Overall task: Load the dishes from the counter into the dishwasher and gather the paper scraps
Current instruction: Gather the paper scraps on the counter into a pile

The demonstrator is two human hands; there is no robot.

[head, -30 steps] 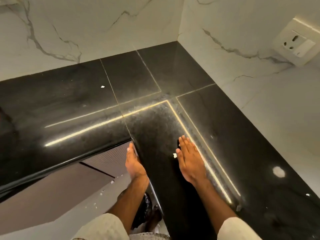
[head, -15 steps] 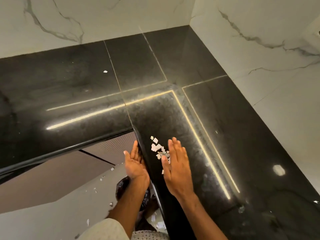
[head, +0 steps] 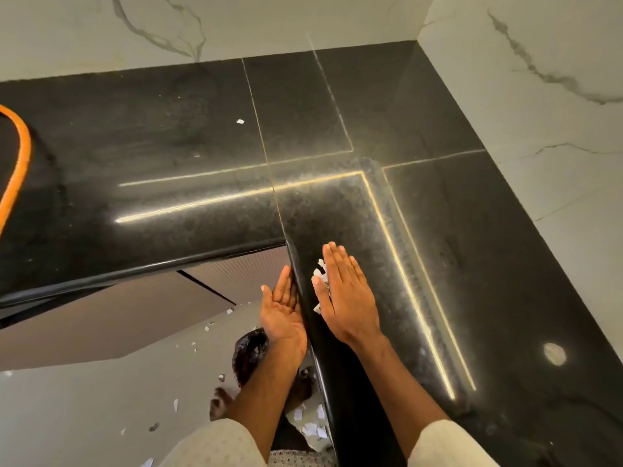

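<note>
A small heap of white paper scraps (head: 319, 272) lies on the black counter (head: 438, 264) right at its front edge, partly hidden by my right hand (head: 344, 296). That hand is flat, fingers together, its thumb side against the scraps. My left hand (head: 282, 310) is cupped palm up just below and against the counter edge, with nothing in it. One lone scrap (head: 240, 121) rests far back on the left slab. No dishes or dishwasher are in view.
Several paper scraps (head: 310, 428) lie on the pale floor by my feet, next to a black plastic bag (head: 249, 353). An orange hose (head: 20, 163) curves along the counter's left end. Marble walls close the corner behind and to the right.
My right hand has swept the scraps left to the counter's edge, bunching them up. My left hand stays cupped under the edge. The view has shifted left, showing the hose.
</note>
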